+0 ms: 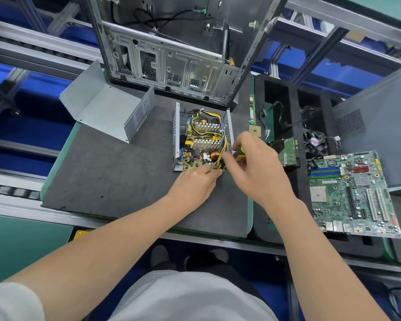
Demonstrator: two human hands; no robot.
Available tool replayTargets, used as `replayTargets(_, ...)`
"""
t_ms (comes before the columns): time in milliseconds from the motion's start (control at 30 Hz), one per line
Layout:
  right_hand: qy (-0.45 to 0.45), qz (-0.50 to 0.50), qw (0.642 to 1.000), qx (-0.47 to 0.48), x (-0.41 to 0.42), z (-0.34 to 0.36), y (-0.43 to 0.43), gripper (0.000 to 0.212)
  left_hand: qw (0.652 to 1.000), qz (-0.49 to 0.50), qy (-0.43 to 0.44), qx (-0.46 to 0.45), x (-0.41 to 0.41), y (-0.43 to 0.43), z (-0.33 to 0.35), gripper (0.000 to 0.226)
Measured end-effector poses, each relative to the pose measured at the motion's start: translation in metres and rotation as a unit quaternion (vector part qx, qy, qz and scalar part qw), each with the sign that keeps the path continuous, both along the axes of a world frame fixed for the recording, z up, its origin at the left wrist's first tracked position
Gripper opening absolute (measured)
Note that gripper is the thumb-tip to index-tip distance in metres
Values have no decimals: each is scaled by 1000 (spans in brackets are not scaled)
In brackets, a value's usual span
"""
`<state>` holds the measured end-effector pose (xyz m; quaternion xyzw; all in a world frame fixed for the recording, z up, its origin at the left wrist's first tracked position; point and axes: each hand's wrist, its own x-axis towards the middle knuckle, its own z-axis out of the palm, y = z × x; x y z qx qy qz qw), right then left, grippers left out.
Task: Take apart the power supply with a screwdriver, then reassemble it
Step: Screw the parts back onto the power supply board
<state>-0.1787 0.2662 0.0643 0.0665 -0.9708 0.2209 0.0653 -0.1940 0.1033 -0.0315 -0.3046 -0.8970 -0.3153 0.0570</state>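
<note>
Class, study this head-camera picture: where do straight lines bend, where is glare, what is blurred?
Head view: rails bow toward the edges and blur at upper left; soft sheen on the metal cover; right hand gripping the screwdriver slightly smeared; motherboard sharp.

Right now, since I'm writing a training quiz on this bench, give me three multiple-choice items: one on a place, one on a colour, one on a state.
1. Where does the metal cover lie?
A) left of the power supply
B) right of it
C) on top of it

2. What colour is the handle of the screwdriver in the right hand?
A) red
B) yellow and black
C) white

3. The power supply is:
A) closed
B) wrapped
C) open

Key: 1 A, it lies apart, to the left. 2 B, both colours show in the grip. 3 C, its insides are bare.
</note>
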Motion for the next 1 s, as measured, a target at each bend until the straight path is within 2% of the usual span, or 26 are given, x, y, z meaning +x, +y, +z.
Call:
replayTargets(67, -12, 14, 1000, -10, -2, 2, 1, 9, 1000, 4, 3, -6, 0, 0, 0, 24)
replayTargets(133, -2, 25, 1000, 19, -3, 4, 2, 9, 1000, 4, 4, -10, -1, -1, -1, 22)
replayTargets(233, 33, 18, 997, 69, -6, 6, 3, 27, 1000, 2, 1, -14, 0, -1, -1, 22)
replayTargets(300, 34, 20, 998, 53, -6, 7, 3, 28, 1000, 1, -5, -16, -1, -1, 1, 21)
replayTargets(400, -28, 37, 999, -5, -5, 7, 3, 10, 1000, -1, -4, -17, -1, 0, 3, 20)
replayTargets(467, -44, 35, 998, -15, -6, 6, 5, 13, 1000, -1, -3, -14, 0, -1, 4, 21)
replayTargets(533, -6, 32, 999, 24, -7, 5, 6, 16, 1000, 2, -5, -12, 0, -1, 3, 21)
replayTargets(633, 45, 14, 996, 74, -11, 6, 3, 36, 1000, 4, -2, -19, 0, -1, 4, 21)
replayTargets(700, 52, 6, 996, 69, -13, 6, 0, 32, 1000, 4, 1, -18, 0, -1, 4, 20)
replayTargets(800, 8, 26, 999, 25, -16, 5, -2, 8, 1000, 4, -5, -23, 0, -1, 1, 26)
replayTargets(900, -36, 59, 998, 12, -14, 6, -1, 13, 1000, 2, -5, -29, 0, -1, 1, 25)
replayTargets(1000, -43, 51, 998, 10, -13, 7, -1, 19, 1000, 9, -7, -29, 0, 0, 2, 24)
